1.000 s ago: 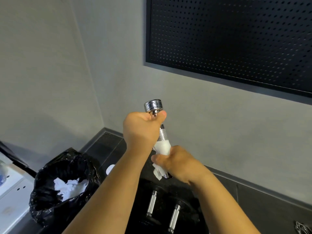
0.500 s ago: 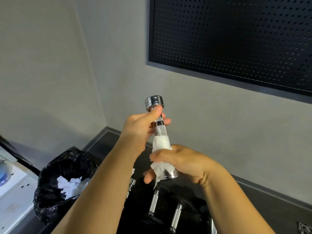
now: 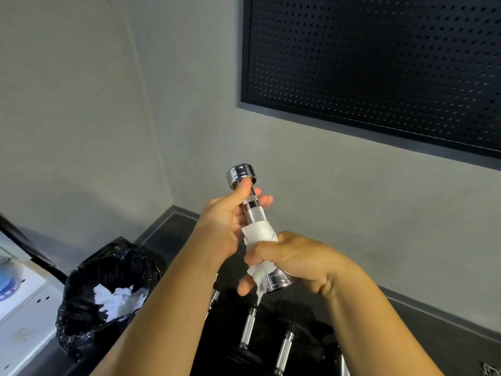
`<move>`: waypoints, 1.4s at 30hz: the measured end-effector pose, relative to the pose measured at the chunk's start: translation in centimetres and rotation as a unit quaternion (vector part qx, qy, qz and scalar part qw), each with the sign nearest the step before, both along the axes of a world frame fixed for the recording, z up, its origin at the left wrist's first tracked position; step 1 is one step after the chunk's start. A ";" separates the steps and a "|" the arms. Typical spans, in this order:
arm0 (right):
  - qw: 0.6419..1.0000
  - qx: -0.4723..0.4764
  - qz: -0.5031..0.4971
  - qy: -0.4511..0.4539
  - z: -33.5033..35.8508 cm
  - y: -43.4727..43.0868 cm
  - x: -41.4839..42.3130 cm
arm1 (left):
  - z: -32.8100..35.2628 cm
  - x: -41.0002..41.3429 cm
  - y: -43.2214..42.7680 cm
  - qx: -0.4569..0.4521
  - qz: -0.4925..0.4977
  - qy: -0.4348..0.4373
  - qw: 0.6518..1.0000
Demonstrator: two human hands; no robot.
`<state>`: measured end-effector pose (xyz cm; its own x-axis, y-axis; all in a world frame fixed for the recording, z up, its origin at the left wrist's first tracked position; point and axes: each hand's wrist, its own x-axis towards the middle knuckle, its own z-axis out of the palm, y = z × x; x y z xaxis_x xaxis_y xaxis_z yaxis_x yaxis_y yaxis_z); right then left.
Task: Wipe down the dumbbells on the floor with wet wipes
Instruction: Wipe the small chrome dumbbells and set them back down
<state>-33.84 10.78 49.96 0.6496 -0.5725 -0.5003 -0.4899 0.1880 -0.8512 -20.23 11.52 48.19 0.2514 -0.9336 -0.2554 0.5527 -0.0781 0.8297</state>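
A small chrome dumbbell point(image 3: 254, 213) is held upright in front of the grey wall. My left hand point(image 3: 226, 226) holds its upper handle, thumb up against the top head. My right hand point(image 3: 292, 260) grips a white wet wipe point(image 3: 260, 236) wrapped round the lower handle, just above the bottom head. Below, on the dark floor, lie more dumbbells point(image 3: 248, 331) with chrome handles and black ends, partly hidden by my forearms.
A black bin bag point(image 3: 89, 289) holding used white wipes stands at the lower left, next to a white unit point(image 3: 24, 310). A black perforated panel point(image 3: 379, 63) hangs on the wall above. Grey skirting runs along the floor edge.
My left hand has loosened from a full fist to a lighter hold with the thumb up. The right hand with the wipe has slid along the lower handle, and the dumbbell has risen a little.
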 end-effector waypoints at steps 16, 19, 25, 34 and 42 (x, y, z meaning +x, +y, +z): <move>0.974 -0.220 -0.015 -0.047 0.3 -1.1 -2.1 | 1.1 -2.7 1.2 0.053 0.144 0.030 0.988; 0.964 -0.225 -0.108 -0.087 1.5 -1.6 -3.2 | 1.9 -3.1 1.0 0.054 0.207 0.125 0.969; 0.932 -0.222 -0.262 -0.113 0.6 -1.3 -5.2 | 1.9 -3.0 1.2 0.044 0.296 0.265 0.917; 0.932 -0.209 -0.201 -0.218 -3.9 2.2 -2.2 | 1.7 -4.3 1.8 0.056 0.296 0.289 0.909; 0.870 -0.385 -0.269 -0.151 -4.5 2.7 -1.5 | 1.6 -5.4 2.6 0.027 0.277 0.284 0.918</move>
